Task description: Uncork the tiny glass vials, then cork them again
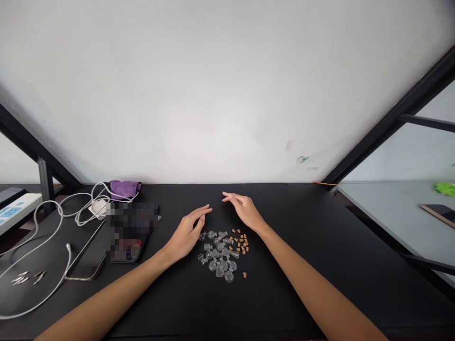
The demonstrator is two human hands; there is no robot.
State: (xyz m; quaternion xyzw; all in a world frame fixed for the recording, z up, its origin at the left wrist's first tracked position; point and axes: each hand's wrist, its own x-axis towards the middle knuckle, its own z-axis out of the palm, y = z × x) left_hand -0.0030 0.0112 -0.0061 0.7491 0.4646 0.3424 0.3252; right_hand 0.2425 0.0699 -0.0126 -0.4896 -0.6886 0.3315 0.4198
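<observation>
Several tiny clear glass bottles point(223, 265) lie in a loose pile on the black table point(192, 303). Beside them on the right are several small cork stoppers point(243, 244), with a lone one nearer the front edge. My left hand point(185, 234) is at the pile's left side, fingers stretched toward the middle, holding nothing I can see. Beyond the corks, my right hand point(245, 210) has its fingers extended leftward and nothing in it. Both hands are apart from each other. Part of the bottle at the pile's upper left is close to my left thumb.
On the left are a phone point(87, 258), a blurred-out dark item point(130, 255), a white cable point(59, 284), a charger point(97, 208) and a purple cloth point(124, 188). Small metal pieces point(21, 278) lie at far left. A white wall point(220, 94) and black frame bars point(384, 123) bound the table.
</observation>
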